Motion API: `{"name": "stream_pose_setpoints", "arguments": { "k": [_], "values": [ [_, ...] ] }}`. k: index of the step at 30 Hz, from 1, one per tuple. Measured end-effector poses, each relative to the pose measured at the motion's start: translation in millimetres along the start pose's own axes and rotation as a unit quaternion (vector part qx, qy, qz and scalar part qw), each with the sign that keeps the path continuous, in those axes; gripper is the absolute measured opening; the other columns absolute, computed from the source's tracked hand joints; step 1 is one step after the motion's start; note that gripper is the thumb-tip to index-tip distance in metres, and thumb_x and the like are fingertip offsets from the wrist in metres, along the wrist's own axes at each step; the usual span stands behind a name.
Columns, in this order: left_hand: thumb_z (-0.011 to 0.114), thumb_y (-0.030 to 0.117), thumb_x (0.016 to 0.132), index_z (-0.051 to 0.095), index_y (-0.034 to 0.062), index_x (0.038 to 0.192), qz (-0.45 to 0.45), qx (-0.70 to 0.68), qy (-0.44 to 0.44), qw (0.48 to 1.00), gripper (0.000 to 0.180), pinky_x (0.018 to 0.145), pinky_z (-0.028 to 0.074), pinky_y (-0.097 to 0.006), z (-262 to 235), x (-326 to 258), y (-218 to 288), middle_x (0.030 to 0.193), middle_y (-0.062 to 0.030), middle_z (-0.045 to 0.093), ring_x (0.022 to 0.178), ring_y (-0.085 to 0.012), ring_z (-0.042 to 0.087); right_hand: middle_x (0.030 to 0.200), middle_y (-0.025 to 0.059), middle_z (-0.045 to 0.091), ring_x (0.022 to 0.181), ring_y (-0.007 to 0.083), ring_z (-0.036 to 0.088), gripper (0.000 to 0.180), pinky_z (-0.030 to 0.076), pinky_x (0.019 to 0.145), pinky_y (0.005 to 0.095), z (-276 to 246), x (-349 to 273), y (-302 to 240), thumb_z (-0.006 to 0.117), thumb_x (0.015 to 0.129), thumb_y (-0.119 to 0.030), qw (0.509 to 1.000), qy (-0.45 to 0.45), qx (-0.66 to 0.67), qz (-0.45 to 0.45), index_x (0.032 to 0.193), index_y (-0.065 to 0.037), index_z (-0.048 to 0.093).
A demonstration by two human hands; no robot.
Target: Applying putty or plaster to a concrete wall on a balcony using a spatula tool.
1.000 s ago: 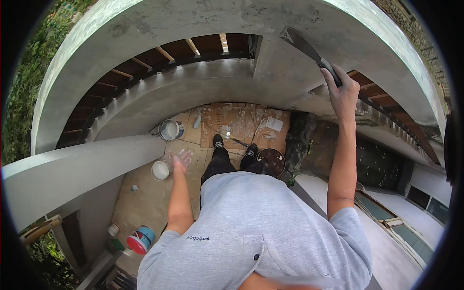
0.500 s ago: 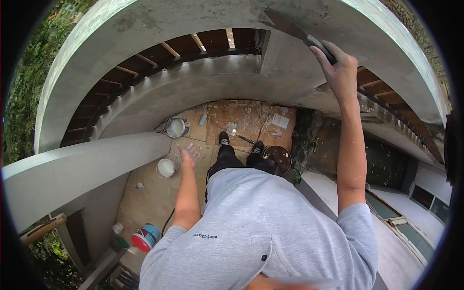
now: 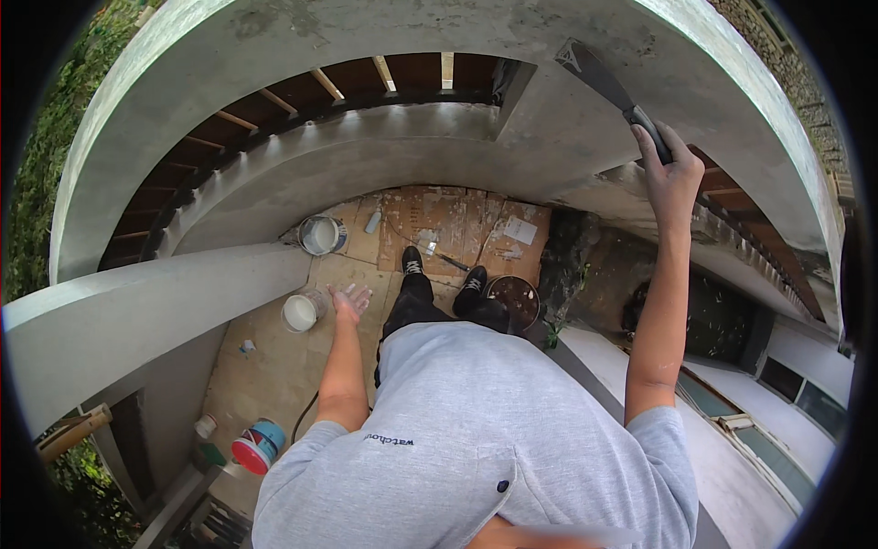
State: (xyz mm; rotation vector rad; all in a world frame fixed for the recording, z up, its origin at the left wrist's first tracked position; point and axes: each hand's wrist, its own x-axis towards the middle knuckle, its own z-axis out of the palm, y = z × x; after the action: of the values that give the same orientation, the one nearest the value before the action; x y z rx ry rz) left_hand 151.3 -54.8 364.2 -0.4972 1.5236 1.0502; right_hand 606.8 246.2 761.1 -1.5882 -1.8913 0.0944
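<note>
Raised at the upper right, my right hand [image 3: 675, 178] grips the dark handle of a putty knife [image 3: 599, 78]. Its broad metal blade lies against or close over the grey plastered wall [image 3: 494, 27]; contact is hard to make out. Down on the left, my left hand [image 3: 350, 300] hangs palm up with its fingers spread, whitish smears on it and nothing held. Just beside that hand is a tub of white paste [image 3: 299, 313]. A larger bucket with pale contents [image 3: 322, 235] stands farther off, against the wall's foot.
Stained cardboard [image 3: 439, 220] covers the floor by my feet. A dark round bucket [image 3: 514, 303] is next to my right shoe. A red and blue bucket [image 3: 259, 446] stands at the lower left. The curved wall has barred openings, and a low wall [image 3: 165, 302] juts in from the left.
The putty knife and my right hand have moved right and a little down along the wall. My left hand stays low and spread.
</note>
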Motion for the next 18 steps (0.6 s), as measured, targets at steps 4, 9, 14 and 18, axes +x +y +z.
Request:
{"name": "stream_pose_setpoints", "arguments": {
  "k": [4, 9, 14, 18],
  "values": [
    [0.009, 0.076, 0.087, 0.032, 0.0069, 0.142, -0.015, 0.068, 0.017, 0.997, 0.091, 0.096, 0.034, -0.04, 15, 3, 5, 0.134, -0.0195, 0.051, 0.118, -0.0325, 0.053, 0.063, 0.0117, 0.059, 0.054, 0.0113, 0.051, 0.029, 0.043, 0.054, 0.0236, -13, -6, 23, 0.072, 0.083, -0.023, 0.996, 0.036, 0.078, -0.023, 0.097, 0.003, 0.067],
    [0.01, 0.076, 0.087, 0.032, 0.0065, 0.141, 0.012, 0.111, -0.04, 0.993, 0.091, 0.096, 0.035, -0.04, 54, 15, 29, 0.134, -0.0185, 0.052, 0.117, -0.0324, 0.053, 0.065, 0.0115, 0.063, 0.055, 0.0105, 0.054, 0.026, 0.045, 0.055, 0.0238, 2, 29, -28, 0.071, 0.084, -0.02, 0.997, -0.01, 0.037, -0.068, 0.096, 0.003, 0.068],
    [0.012, 0.078, 0.085, 0.035, 0.0067, 0.14, 0.085, 0.083, -0.099, 0.988, 0.093, 0.086, 0.039, -0.037, 81, 4, 59, 0.13, -0.0184, 0.054, 0.111, -0.0318, 0.055, 0.068, 0.0175, 0.063, 0.054, 0.0137, 0.053, 0.027, 0.045, 0.055, 0.0263, -17, 6, 13, 0.07, 0.085, -0.022, 0.992, 0.041, 0.121, -0.018, 0.096, 0.002, 0.067],
    [0.012, 0.078, 0.085, 0.031, 0.0072, 0.143, 0.065, 0.039, -0.112, 0.991, 0.093, 0.089, 0.038, -0.037, 58, 9, 64, 0.135, -0.0166, 0.05, 0.116, -0.0318, 0.052, 0.068, 0.0152, 0.065, 0.054, 0.0115, 0.052, 0.023, 0.045, 0.054, 0.0258, 4, 28, -44, 0.071, 0.084, -0.019, 0.997, -0.014, 0.027, -0.07, 0.096, 0.001, 0.069]
  ]
}}
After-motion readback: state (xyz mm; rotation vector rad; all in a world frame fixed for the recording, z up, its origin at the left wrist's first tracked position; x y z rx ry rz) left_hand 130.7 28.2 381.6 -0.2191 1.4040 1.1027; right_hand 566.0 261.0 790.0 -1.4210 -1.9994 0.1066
